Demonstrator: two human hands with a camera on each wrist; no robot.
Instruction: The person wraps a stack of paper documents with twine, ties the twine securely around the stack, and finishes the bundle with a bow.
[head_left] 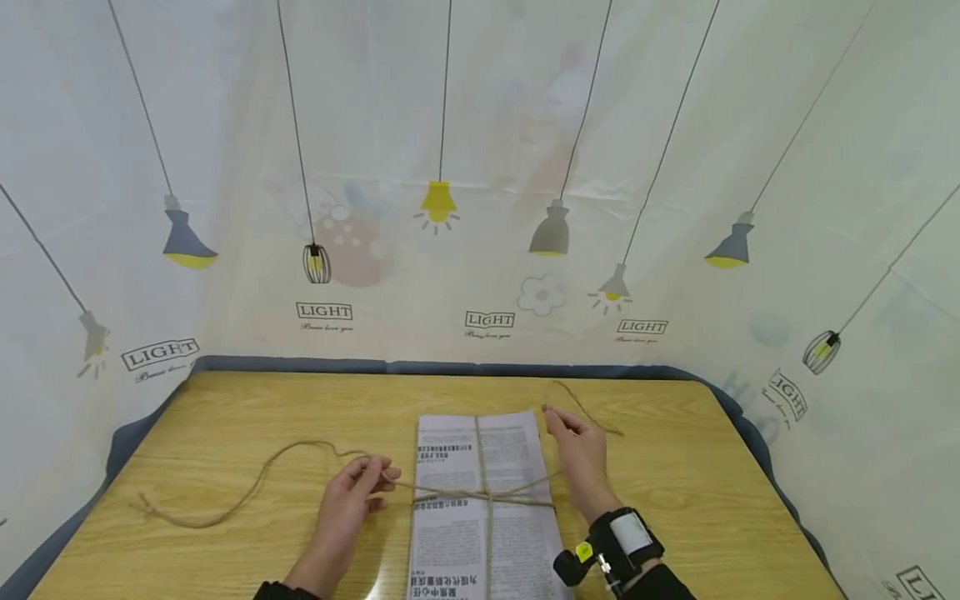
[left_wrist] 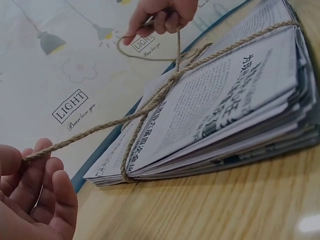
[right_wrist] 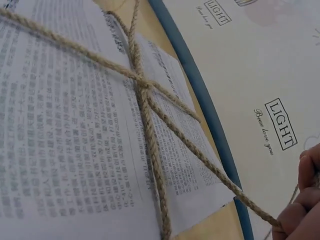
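A stack of folded newspapers lies on the table, bound lengthwise and crosswise with brown twine. The strands cross near the middle of the top sheet, where the twine crossing looks twisted together. To the left of the stack, my left hand pinches one twine end between thumb and fingers, its other fingers loosely bent. My right hand grips the other end, raised beside the stack's right edge. Both strands run taut from the crossing to the hands.
A loose twine tail curves over the wooden table on the left. A shorter tail hangs past the right hand. Behind the table's dark blue edge rises a pale curtain printed with lamps.
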